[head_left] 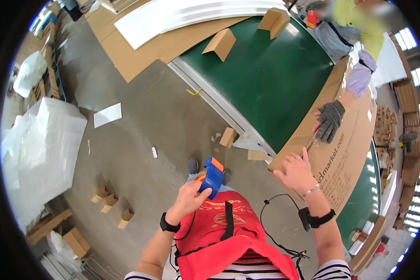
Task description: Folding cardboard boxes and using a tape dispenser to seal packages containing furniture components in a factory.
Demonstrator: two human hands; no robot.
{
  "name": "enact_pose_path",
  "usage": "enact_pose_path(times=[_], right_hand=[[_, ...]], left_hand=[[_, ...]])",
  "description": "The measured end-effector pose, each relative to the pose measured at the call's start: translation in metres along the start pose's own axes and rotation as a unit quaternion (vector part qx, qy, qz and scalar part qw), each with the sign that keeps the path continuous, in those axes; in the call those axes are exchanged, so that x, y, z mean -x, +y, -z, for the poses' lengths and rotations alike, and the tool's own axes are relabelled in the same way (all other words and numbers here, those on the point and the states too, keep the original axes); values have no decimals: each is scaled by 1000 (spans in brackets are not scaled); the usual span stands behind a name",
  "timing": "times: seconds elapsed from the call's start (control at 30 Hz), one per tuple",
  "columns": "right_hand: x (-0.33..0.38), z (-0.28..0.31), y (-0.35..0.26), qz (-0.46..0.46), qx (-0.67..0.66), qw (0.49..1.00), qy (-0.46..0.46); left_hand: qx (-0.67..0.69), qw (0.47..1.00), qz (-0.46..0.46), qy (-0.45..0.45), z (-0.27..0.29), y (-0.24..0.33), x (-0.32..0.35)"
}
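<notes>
My left hand [190,198] is closed round a blue and orange tape dispenser [214,176], held in front of my red apron. Fingers spread, my right hand [297,173] lies on the near end of a long brown cardboard box [333,161], close to its top seam. Clear tape shows on the far part of that seam. A co-worker's hand in a grey fingerless glove [330,122] presses on the same box, just beyond my right hand. The box lies across a green conveyor belt [261,84].
Two folded cardboard corner pieces [220,45] stand on the belt, beside its white metal rail [210,98]. Flat cardboard [121,51] lies at the far left. Wrapped white stacks [46,149] stand on the left; small cardboard pieces [108,203] sit on the floor. A cable hangs by my right forearm.
</notes>
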State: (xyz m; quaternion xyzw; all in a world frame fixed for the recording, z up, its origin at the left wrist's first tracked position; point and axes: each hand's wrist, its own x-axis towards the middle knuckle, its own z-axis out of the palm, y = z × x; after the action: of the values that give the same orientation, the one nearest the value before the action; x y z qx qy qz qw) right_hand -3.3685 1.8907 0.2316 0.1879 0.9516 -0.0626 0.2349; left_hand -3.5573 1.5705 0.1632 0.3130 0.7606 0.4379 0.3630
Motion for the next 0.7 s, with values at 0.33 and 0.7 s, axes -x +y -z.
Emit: enact_pose_path(times=[0.33,0.7], right_hand=[[-64,30,19,-228,121,956,-142],[-61,-87,-24,-271,186,930,-166]], left_hand=[[17,997,43,-61,70,-22,-53],[5,998,47,-31,130,-52,-65]])
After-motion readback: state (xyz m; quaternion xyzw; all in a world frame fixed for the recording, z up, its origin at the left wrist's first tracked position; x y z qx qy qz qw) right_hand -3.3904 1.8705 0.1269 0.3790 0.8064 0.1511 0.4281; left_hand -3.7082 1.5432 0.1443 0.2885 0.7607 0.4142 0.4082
